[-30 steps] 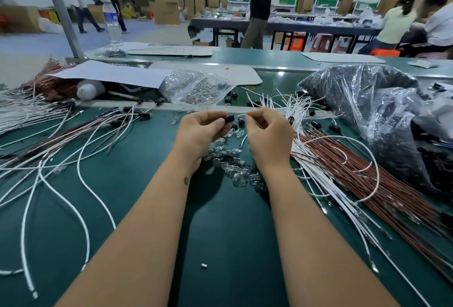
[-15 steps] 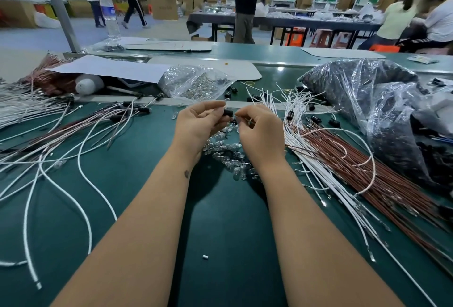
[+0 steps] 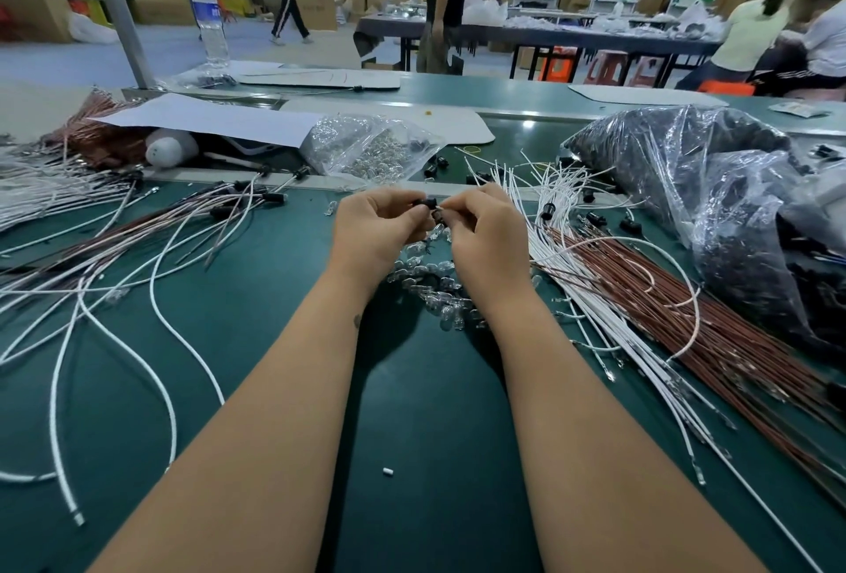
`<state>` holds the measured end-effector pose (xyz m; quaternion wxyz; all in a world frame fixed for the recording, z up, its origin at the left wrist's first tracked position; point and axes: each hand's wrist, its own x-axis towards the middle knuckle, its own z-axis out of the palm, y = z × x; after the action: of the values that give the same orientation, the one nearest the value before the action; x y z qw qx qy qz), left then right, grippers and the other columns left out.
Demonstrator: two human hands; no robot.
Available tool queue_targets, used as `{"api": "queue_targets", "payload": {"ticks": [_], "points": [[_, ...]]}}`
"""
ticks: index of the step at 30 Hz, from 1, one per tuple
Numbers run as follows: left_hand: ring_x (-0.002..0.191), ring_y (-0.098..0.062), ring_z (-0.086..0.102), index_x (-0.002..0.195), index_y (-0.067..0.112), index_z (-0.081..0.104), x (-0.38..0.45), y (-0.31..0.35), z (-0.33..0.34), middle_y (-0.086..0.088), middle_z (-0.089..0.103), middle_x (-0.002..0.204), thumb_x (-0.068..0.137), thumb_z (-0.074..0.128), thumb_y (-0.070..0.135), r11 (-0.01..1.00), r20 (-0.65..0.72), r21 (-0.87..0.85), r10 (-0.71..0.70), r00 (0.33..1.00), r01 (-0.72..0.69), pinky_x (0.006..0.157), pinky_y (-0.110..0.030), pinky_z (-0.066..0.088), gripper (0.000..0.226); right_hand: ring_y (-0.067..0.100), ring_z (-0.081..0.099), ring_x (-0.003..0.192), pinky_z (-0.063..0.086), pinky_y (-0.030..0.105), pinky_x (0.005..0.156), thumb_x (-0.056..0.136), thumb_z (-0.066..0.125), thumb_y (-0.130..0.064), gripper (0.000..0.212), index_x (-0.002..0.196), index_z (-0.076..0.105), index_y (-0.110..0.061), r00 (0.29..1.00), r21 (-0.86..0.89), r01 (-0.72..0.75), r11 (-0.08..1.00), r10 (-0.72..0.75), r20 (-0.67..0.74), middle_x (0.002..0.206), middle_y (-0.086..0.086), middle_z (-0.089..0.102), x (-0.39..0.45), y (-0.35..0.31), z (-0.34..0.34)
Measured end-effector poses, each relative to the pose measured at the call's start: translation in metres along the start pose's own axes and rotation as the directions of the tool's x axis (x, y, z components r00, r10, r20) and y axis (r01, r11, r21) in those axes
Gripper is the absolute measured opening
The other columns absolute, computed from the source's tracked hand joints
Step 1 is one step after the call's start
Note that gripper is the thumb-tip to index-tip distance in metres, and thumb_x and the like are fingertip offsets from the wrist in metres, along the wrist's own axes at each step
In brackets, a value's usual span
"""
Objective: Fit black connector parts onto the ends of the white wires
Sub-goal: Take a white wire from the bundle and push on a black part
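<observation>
Both hands meet at the middle of the green bench [image 3: 412,412], fingertips almost touching. The left hand [image 3: 373,231] has its thumb and fingers curled round a small black connector part [image 3: 425,205], pinched at its fingertips. The right hand [image 3: 483,236] has its fingers curled in toward the same part, pinching at its end; what it pinches is too small to make out, and the join is hidden by the fingers.

Just below the hands, toward 6 o'clock, lies a small heap of clear glass bulbs [image 3: 439,293]. At 3 o'clock a fan of white wires [image 3: 572,252] lies on the bench, lying over a bundle of brown wires [image 3: 714,334], with loose black connector parts [image 3: 547,209] scattered among their far ends. Further toward 2 o'clock sits a big clear plastic bag of black parts [image 3: 696,188]. At 9 o'clock more white wires [image 3: 91,311] loop across the bench. At 12 o'clock, beyond the hands, lies a clear bag of bulbs [image 3: 371,151].
</observation>
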<state>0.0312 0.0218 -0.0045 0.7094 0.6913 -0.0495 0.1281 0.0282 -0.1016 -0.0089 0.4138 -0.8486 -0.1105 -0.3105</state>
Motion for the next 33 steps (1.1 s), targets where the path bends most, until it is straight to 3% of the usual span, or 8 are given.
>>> {"api": "queue_targets", "payload": {"ticks": [5,8,13,19,24,30,33], "points": [[0.064,-0.014,0.064,0.099,-0.003,0.066,0.0005,-0.0005,0.0031,-0.008,0.067,0.072,0.086,0.064,-0.007,0.996,-0.022,0.078,0.044,0.999,-0.043,0.074,-0.026,0.057,0.014,0.013,0.056,0.083,0.037,0.008,0.069,0.088,0.062,0.001,0.017,0.101,0.069,-0.003,0.999,0.003,-0.053,0.999,0.053,0.013,0.097,0.009,0.065,0.0006,0.0028,0.0009],[0.062,-0.011,0.065,0.095,0.001,0.065,0.0001,-0.0013,0.0031,-0.008,0.067,0.073,0.085,0.065,-0.007,0.998,-0.008,0.046,0.042,0.999,-0.041,0.072,-0.026,0.058,0.012,0.015,0.058,0.08,0.039,0.009,0.067,0.087,0.062,0.0,0.01,0.092,0.067,-0.007,0.995,0.056,-0.094,0.994,0.095,-0.005,0.09,0.006,0.066,0.001,0.0039,0.0001],[0.061,-0.012,0.065,0.09,0.005,0.064,0.0005,-0.0019,0.0018,-0.01,0.067,0.072,0.086,0.064,-0.005,0.999,0.015,0.007,0.037,0.999,-0.037,0.07,-0.026,0.059,0.01,0.013,0.052,0.082,0.039,0.017,0.074,0.089,0.058,0.002,0.012,0.09,0.067,-0.007,0.999,0.056,-0.043,0.997,0.043,0.003,0.09,0.001,0.056,0.0001,0.0026,-0.0011],[0.062,-0.01,0.066,0.089,0.006,0.066,0.0017,-0.0045,0.0022,-0.007,0.068,0.071,0.085,0.065,-0.006,0.997,0.04,0.04,0.062,0.997,-0.063,0.071,-0.025,0.059,0.013,0.016,0.049,0.082,0.033,0.018,0.071,0.093,0.055,-0.002,0.011,0.09,0.066,0.0,0.999,0.008,0.002,1.0,-0.002,0.033,0.09,0.002,0.052,0.0006,0.0028,0.001],[0.066,-0.017,0.065,0.086,0.009,0.065,0.0024,-0.0045,0.0022,-0.009,0.068,0.073,0.085,0.065,-0.006,0.998,0.014,0.039,0.055,0.998,-0.056,0.072,-0.029,0.059,0.015,0.013,0.051,0.085,0.034,0.009,0.07,0.091,0.052,0.005,0.015,0.095,0.066,0.0,0.999,0.044,-0.026,0.999,0.024,0.04,0.095,0.005,0.056,0.0007,0.0015,0.0012],[0.055,-0.007,0.063,0.094,-0.004,0.062,-0.0006,-0.0028,0.0044,-0.011,0.064,0.071,0.086,0.065,-0.005,0.999,0.051,0.017,0.033,0.998,-0.034,0.064,-0.021,0.058,0.008,0.015,0.054,0.07,0.044,0.031,0.065,0.087,0.055,0.007,0.028,0.107,0.05,-0.012,0.996,0.157,-0.085,0.984,0.087,-0.005,0.078,0.001,0.057,-0.0007,0.0018,0.0007],[0.053,-0.006,0.063,0.096,-0.005,0.062,-0.0021,-0.0017,0.0053,-0.012,0.064,0.071,0.086,0.064,-0.006,0.999,0.06,0.011,0.03,0.998,-0.031,0.063,-0.02,0.057,0.009,0.017,0.054,0.07,0.045,0.034,0.065,0.088,0.054,0.006,0.028,0.108,0.049,-0.012,0.998,0.128,-0.054,0.99,0.055,-0.009,0.078,0.003,0.059,-0.001,0.0036,0.0002]]}}
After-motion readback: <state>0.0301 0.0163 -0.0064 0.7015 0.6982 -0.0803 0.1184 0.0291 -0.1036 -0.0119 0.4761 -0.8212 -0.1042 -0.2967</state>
